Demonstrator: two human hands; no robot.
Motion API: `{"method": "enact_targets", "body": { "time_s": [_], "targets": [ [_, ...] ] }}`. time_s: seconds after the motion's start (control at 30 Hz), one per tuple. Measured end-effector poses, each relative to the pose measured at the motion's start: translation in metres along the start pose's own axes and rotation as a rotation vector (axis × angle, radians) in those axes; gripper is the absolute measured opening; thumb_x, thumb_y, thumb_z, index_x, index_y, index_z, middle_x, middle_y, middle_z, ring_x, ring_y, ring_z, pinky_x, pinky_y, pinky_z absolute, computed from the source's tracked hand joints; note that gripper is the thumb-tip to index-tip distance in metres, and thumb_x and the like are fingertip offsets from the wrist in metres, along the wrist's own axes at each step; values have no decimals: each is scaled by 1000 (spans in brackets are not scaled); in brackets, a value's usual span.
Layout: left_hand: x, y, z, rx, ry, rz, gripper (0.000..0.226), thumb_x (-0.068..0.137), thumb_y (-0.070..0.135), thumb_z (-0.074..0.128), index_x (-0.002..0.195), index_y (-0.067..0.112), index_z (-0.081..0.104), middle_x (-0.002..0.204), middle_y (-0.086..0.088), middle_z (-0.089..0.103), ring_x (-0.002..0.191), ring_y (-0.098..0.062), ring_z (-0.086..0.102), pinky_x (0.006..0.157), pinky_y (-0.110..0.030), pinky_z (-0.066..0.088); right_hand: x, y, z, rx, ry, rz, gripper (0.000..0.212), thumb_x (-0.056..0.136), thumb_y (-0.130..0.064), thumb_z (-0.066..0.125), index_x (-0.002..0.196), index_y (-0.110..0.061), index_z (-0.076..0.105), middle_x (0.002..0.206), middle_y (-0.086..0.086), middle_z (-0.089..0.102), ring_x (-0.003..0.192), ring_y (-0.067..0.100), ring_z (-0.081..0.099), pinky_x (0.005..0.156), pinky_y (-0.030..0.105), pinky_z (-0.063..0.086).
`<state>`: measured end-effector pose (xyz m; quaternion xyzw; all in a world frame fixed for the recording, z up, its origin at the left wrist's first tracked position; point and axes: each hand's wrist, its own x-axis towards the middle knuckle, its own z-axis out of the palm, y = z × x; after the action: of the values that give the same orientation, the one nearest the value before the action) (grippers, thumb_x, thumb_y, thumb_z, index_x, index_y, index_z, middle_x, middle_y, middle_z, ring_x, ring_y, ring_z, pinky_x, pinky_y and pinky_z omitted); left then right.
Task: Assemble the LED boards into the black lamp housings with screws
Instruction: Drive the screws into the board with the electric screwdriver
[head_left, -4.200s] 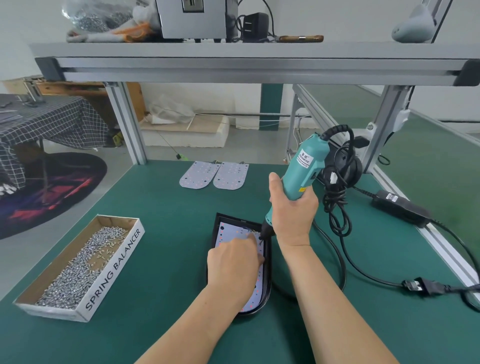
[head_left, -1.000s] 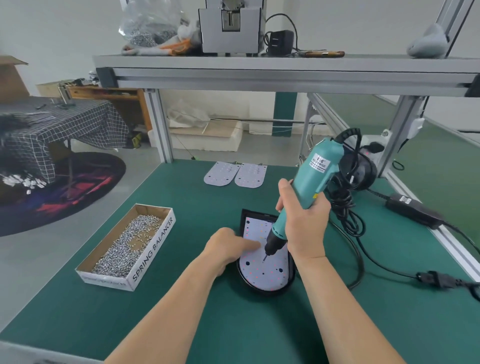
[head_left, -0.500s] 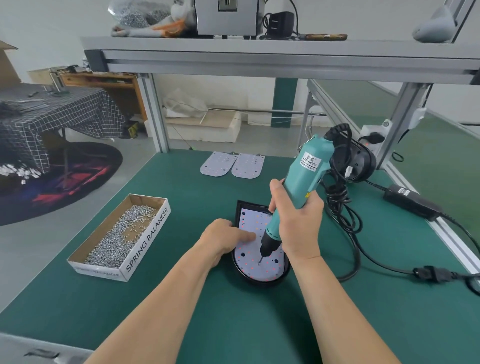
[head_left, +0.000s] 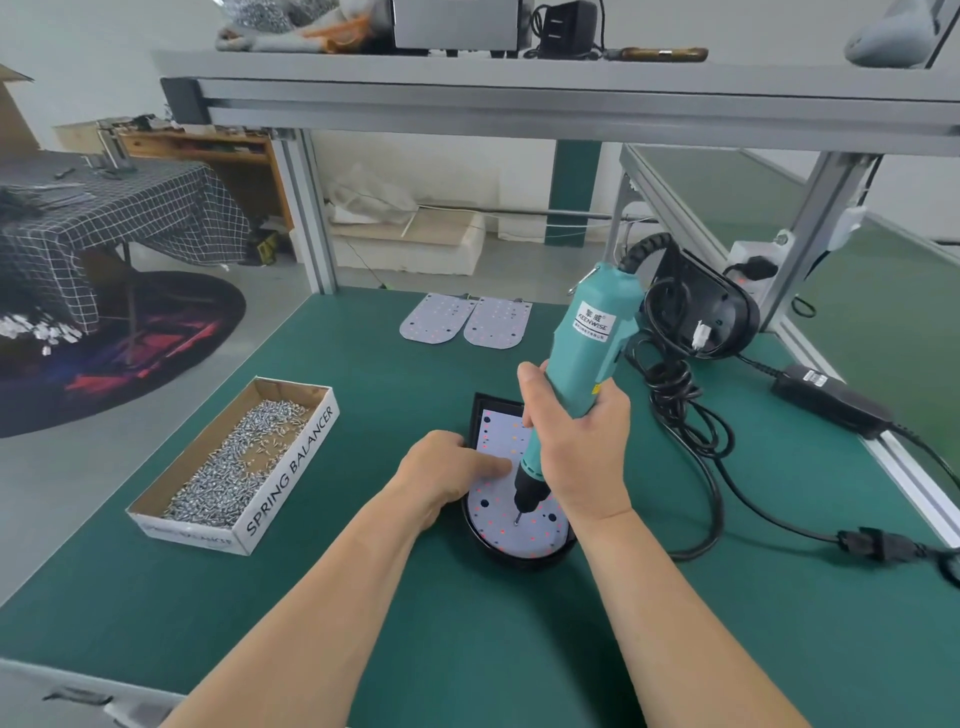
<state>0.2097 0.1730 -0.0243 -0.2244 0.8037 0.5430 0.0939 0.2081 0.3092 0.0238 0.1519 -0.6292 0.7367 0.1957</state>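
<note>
On the green bench mat (head_left: 363, 623), lower centre, my left hand (head_left: 447, 478) presses flat on the LED board (head_left: 493, 431) seated in its black housing (head_left: 514, 558), my right hand (head_left: 576, 447) grips the driver (head_left: 587, 353), so I want the bit plumb.

A green bench (head_left: 363, 597) is seen. At its left a cardboard box (head_left: 291, 467) of loose screws (head_left: 234, 457) is set. A black lamp housing (head_left: 519, 560) is laid flat at the centre, with an LED board (head_left: 496, 431) in it. 2 spare LED boards (head_left: 439, 325) are placed side by side at the far edge. At the right, a second black housing (head_left: 711, 312) is propped upright, and a coiled cable (head_left: 680, 405), a power adapter (head_left: 831, 408) and a plug (head_left: 878, 545) are laid out.
</note>
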Motion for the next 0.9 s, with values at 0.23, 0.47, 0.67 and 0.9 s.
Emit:
{"method": "enact_targets", "body": {
  "time_s": [0.23, 0.47, 0.67, 0.9],
  "targets": [
    [-9, 5, -1, 33, -14, -16, 46, 69, 34, 85, 101, 3, 72, 100, -9, 76, 94, -31, 72, 91, -44, 57, 7, 4, -3, 42, -28, 42, 41, 81, -32, 69, 71, 4, 50, 53, 13, 46, 52, 21, 44, 53, 28, 41],
    [-12, 10, 2, 41, -4, -1, 55, 64, 35, 78, 107, 2, 71, 107, -14, 75, 104, -34, 70, 97, -51, 55, 10, 3, -16, 146, -31, 23, 20, 83, -24, 71, 72, -13, 58, 54, 2, 51, 52, 16, 48, 58, 20, 45],
    [-9, 9, -1, 78, -146, 26, 25, 73, 30, 82, 94, 16, 78, 94, 0, 79, 92, -20, 74, 96, -44, 56, 17, -6, -17, 168, -63, -58, 15, 86, -26, 70, 72, -23, 63, 56, -2, 54, 54, 14, 51, 60, 20, 46],
    [-6, 12, -14, -91, -21, 3, 31, 99, 36, 55, 82, 10, 59, 70, -4, 54, 57, -18, 44, 51, -26, 35, 32, 9, -30, 329, 491, 284, 32, 86, -43, 71, 87, -15, 57, 58, 0, 58, 55, 13, 54, 56, 25, 45]
  ]
}}
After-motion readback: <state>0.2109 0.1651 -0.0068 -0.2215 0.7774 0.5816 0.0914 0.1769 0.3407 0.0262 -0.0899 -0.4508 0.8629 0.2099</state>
